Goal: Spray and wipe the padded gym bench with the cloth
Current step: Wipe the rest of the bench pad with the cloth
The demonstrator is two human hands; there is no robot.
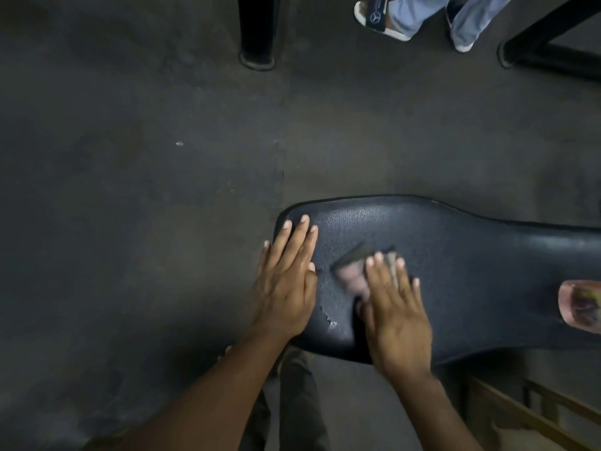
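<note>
Right hand (395, 315) flat, fingers spread, pressing blurred cloth (353, 278) onto bench (471, 262); cloth poking out past fingertips. Left hand (286, 288) just beside, open and flat on pad's end, holding nothing. Torn vinyl (328, 317) between both hands. Pink object (580, 305) further right on pad. Sandalled feet (380, 19) well beyond, on floor (130, 157).

Seen from above, a dark padded bench (455, 255) reaches in from the right over a grey floor (130, 157). The left hand (286, 288) lies flat on the pad's rounded end, fingers (304, 236) spread. The right hand (395, 317) presses flat on a blurred cloth (353, 278) just beside it. A pink bottle (582, 304) lies on the pad at the right edge. Someone's sandalled feet (380, 19) stand well beyond
</note>
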